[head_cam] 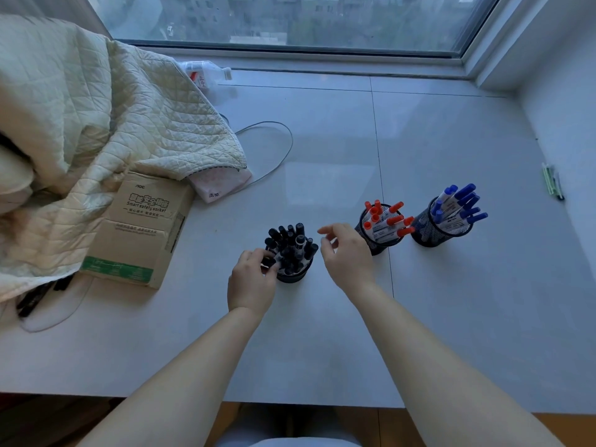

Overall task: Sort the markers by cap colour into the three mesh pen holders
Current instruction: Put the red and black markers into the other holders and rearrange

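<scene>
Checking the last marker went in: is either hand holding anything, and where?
Left hand pinches a black-capped marker by its cap end at the holder; right hand holds nothing.

Three black round mesh pen holders stand on the pale grey tiled desk (322, 333): black-capped markers (290, 243) at 9 o'clock, red-capped white markers (385, 219) in the middle, blue-capped white markers (458, 203) at 3 o'clock. The cream quilted blanket (96, 108) has a diamond pattern.

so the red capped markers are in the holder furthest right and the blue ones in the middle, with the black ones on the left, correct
Not quite: red and blue are swapped. The head view shows the red-capped markers in the middle holder and the blue-capped markers in the holder furthest right. The black-capped markers are indeed on the left.
</scene>
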